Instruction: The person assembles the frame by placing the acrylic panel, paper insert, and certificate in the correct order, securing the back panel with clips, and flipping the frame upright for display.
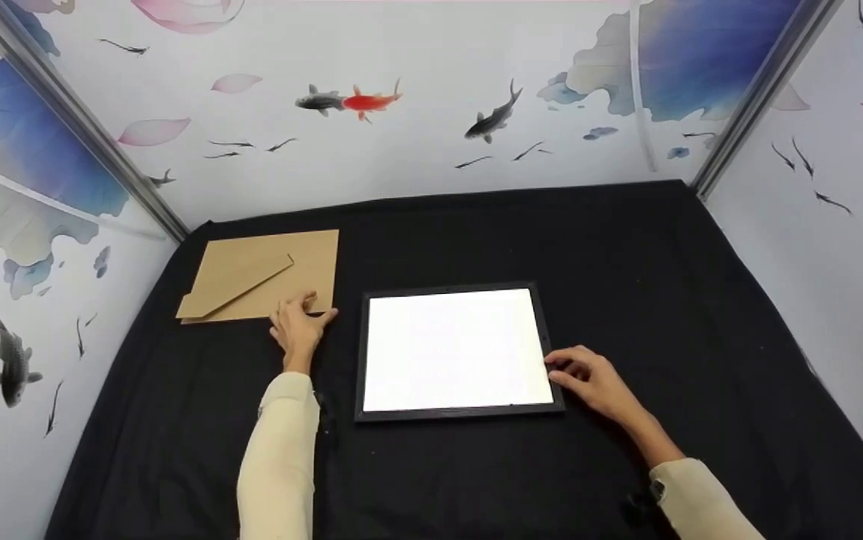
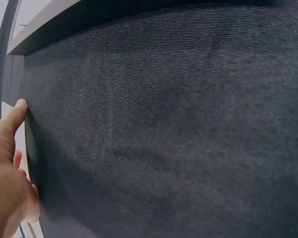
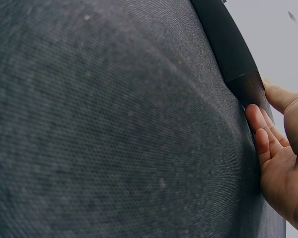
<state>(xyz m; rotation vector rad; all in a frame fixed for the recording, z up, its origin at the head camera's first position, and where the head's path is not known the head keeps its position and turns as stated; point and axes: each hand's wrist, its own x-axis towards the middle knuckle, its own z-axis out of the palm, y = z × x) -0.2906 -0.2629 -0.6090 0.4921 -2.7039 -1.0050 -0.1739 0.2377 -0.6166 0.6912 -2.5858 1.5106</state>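
A black picture frame (image 1: 461,414) lies flat on the black cloth, a bright white surface (image 1: 457,349) inside it. My right hand (image 1: 596,382) pinches the frame's right side, thumb and fingers curled at the rim; the right wrist view shows the thumb over the dark frame edge (image 3: 246,84) and fingers along its outer side. Left of the frame rests a brown backing board (image 1: 315,262) with a folded stand leg (image 1: 236,285) on it. At the board's near right corner, my left hand (image 1: 300,326) holds its edge, thumb on the right side and fingers over the near part.
Black cloth (image 1: 431,480) covers the table. White panels (image 1: 431,150) printed with fish and leaves stand around the back and sides, joined by grey metal posts (image 1: 768,97). A gap of cloth separates the board from the frame.
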